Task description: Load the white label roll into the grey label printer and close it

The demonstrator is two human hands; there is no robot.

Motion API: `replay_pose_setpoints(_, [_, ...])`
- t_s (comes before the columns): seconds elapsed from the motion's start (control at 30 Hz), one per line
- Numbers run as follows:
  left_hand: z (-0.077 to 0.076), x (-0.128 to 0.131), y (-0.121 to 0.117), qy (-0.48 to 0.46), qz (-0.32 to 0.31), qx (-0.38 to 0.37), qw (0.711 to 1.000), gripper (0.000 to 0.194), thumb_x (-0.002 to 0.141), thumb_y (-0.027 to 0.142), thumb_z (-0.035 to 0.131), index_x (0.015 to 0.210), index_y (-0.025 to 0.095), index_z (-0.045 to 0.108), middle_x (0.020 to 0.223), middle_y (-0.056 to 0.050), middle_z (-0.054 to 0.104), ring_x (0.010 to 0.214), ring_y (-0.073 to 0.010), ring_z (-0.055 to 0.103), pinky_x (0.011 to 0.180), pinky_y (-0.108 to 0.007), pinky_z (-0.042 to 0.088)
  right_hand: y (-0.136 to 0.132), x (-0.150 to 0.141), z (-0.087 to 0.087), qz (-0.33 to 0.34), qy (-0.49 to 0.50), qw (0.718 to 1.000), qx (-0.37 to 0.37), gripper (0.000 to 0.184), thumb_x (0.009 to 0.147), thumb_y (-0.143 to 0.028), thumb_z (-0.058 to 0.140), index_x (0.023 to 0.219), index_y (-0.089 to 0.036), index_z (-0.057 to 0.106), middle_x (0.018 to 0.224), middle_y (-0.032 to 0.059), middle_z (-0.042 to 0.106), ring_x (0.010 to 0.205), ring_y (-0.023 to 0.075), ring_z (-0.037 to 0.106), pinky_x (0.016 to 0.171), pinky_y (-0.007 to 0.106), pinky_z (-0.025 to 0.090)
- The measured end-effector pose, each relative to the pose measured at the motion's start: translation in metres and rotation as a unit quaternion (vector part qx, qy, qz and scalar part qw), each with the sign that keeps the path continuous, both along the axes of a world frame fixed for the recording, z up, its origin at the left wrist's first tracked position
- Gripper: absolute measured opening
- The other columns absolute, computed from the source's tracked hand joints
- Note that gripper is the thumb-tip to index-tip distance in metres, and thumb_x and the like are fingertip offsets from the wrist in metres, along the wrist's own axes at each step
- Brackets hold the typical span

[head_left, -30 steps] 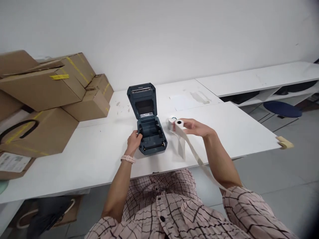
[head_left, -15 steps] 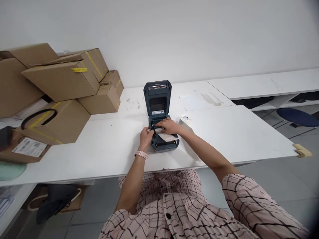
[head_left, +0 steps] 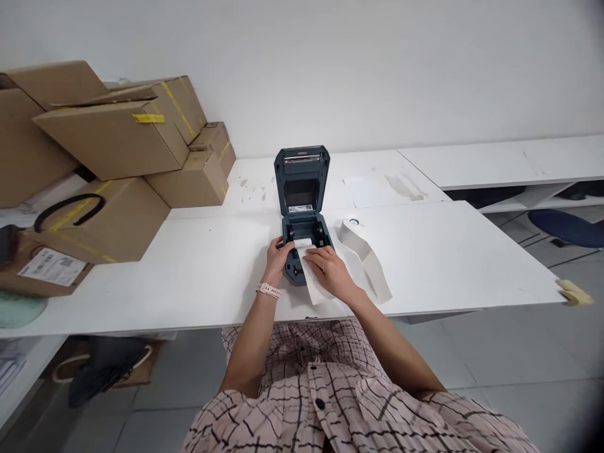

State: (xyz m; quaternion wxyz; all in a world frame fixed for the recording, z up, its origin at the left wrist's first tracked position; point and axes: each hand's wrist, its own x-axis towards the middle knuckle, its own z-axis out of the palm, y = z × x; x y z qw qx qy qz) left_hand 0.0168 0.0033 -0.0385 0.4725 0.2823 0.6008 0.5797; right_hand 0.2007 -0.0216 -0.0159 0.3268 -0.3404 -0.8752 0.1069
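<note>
A dark label printer (head_left: 302, 182) stands on the white table with its lid raised. A small white label roll (head_left: 302, 243) is at the printer's open bay, and its paper strip (head_left: 312, 283) runs down over the front toward the table edge. My left hand (head_left: 275, 261) is closed at the printer's left side, thumb against the roll's left end; its other fingers are partly hidden. On the strip's right side lies my right hand (head_left: 329, 270), fingers together, gripping the paper just below the roll. Right of the printer sits another white label roll (head_left: 353, 223) with a loose strip (head_left: 372, 267).
Cardboard boxes (head_left: 113, 135) are piled at the left, with a black curved strap (head_left: 68, 211) over one. A white wall rises behind the white table (head_left: 453, 264). A blue stool (head_left: 566, 228) stands at the right, near a tan corner guard (head_left: 574, 292).
My right hand has moved from inside the printer bay down toward its front. The roll now shows between my hands, and its strip hangs further forward. My left hand stays at the printer's left side.
</note>
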Motion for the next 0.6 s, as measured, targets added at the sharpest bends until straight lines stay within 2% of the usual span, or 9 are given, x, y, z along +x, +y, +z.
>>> replay_pose_setpoints(0.4, [0.003,0.002,0.001,-0.039,0.015,-0.007,0.999,0.050,0.065,0.023,0.081,0.110,0.016,0.061,0.092,-0.004,0.067,0.075,-0.0146,0.064,0.065,-0.026,0.049,-0.013,-0.009,-0.002,-0.027,-0.032,0.997,0.069,0.027,0.101,-0.016,0.048,0.113,-0.017,0.072,0.121,0.0116,0.073,0.095,0.0283,0.060,0.083,0.045,0.056])
replay_pose_setpoints(0.6, [0.001,0.002,0.002,-0.047,0.015,-0.007,0.999,0.051,0.063,0.024,0.081,0.109,0.017,0.061,0.088,-0.003,0.067,0.072,-0.0144,0.064,0.067,-0.028,0.049,-0.024,-0.010,-0.006,-0.058,-0.062,0.991,0.101,0.027,0.103,-0.020,0.048,0.116,-0.017,0.071,0.126,0.0109,0.072,0.094,0.0286,0.064,0.075,0.045,0.053])
